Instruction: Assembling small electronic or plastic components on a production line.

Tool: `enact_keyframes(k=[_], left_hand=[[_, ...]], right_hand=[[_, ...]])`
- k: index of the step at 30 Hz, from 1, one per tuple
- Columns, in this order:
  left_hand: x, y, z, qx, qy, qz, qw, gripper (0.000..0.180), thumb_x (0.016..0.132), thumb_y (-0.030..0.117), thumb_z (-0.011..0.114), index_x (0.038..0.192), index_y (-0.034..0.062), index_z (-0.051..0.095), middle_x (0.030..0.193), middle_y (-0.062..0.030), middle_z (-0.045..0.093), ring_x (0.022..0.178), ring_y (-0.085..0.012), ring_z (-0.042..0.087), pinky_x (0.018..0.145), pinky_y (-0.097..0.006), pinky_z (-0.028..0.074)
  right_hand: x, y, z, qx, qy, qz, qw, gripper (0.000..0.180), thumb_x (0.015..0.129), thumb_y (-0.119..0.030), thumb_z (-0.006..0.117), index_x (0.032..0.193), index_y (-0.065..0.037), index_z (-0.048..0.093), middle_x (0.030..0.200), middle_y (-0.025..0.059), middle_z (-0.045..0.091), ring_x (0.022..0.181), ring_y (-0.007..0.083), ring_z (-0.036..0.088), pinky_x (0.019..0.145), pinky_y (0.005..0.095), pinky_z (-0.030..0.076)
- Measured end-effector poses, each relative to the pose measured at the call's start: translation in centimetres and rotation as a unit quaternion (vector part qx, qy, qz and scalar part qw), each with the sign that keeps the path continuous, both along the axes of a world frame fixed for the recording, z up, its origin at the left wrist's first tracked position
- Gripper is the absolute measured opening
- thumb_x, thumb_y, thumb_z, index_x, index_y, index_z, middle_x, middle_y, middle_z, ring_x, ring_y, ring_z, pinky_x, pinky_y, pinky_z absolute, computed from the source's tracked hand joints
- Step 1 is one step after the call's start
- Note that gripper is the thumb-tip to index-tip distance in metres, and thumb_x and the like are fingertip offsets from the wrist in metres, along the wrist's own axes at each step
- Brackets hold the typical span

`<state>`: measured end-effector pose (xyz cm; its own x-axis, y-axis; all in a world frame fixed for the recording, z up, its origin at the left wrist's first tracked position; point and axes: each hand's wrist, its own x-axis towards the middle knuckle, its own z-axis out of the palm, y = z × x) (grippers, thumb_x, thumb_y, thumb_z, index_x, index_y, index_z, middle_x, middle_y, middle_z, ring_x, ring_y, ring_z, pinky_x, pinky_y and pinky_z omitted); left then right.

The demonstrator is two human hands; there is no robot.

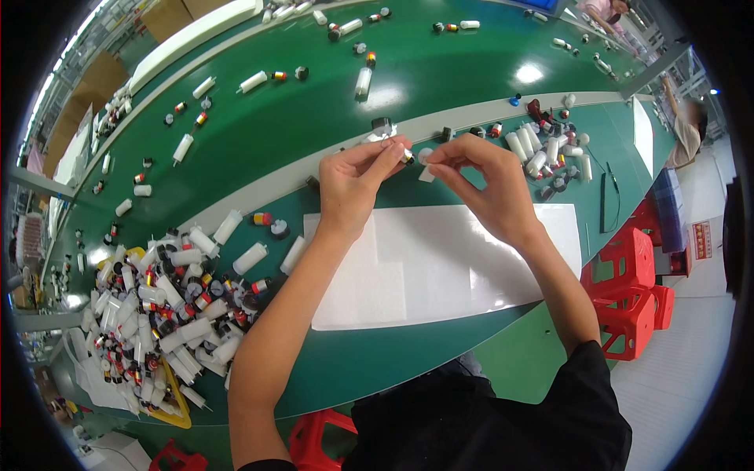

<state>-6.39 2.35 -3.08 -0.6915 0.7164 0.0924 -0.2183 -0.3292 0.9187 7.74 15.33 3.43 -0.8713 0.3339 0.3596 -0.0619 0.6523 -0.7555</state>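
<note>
Above the far edge of a white sheet (pixel 440 267), both of my hands are raised close together. My left hand (pixel 353 184) is closed, thumb and fingers pinching a small cylindrical part (pixel 407 156) with a white side and a dark end; the fingers cover most of it. Facing it, my right hand (pixel 491 180) pinches a small flat white piece (pixel 426 174) between thumb and forefinger. A narrow gap separates the two pieces. Just beyond my left fingers sits a dark-capped part (pixel 382 124), partly hidden.
A large heap of white cylinders and red-black parts (pixel 173 306) overflows a yellow tray (pixel 179 408) at left. More cylinders (pixel 542 149) lie at right beside a thin corded tool (pixel 611 192). Similar parts dot the green belt (pixel 314 102). Red stools (pixel 628 290) stand at right.
</note>
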Motion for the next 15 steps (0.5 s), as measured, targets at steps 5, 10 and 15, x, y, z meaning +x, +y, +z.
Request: enact_keyframes(k=[5,10,15], left_hand=[[0.3,0.0,0.2,0.006,-0.027,0.004,1.0,0.021,0.093,0.01,0.07,0.108,-0.0029,0.072,0.103,-0.0102,0.073,0.088,-0.0124,0.068,0.082,-0.026,0.058],[0.2,0.3,0.0,0.0,-0.039,0.012,0.999,0.022,0.093,0.012,0.07,0.11,-0.0017,0.072,0.105,-0.0103,0.072,0.089,-0.012,0.068,0.082,-0.026,0.058],[0.9,0.5,0.4,0.006,-0.032,0.005,0.999,0.027,0.089,0.003,0.072,0.114,-0.0045,0.069,0.109,-0.0126,0.071,0.093,-0.0146,0.068,0.086,-0.027,0.057]], right_hand=[[-2.0,0.9,-0.3,-0.107,-0.035,0.019,0.993,0.012,0.093,-0.008,0.067,0.099,0.002,0.068,0.094,0.0051,0.07,0.086,0.0112,0.063,0.084,0.0263,0.05],[-3.1,0.8,-2.4,-0.134,-0.02,-0.027,0.99,0.016,0.092,-0.017,0.069,0.097,-0.001,0.07,0.091,0.0005,0.069,0.084,0.0061,0.059,0.071,0.0219,0.042],[-2.9,1.1,-2.7,-0.139,0.001,-0.053,0.989,0.02,0.091,-0.022,0.069,0.095,-0.003,0.069,0.09,-0.0019,0.069,0.083,0.005,0.058,0.069,0.0221,0.039]])
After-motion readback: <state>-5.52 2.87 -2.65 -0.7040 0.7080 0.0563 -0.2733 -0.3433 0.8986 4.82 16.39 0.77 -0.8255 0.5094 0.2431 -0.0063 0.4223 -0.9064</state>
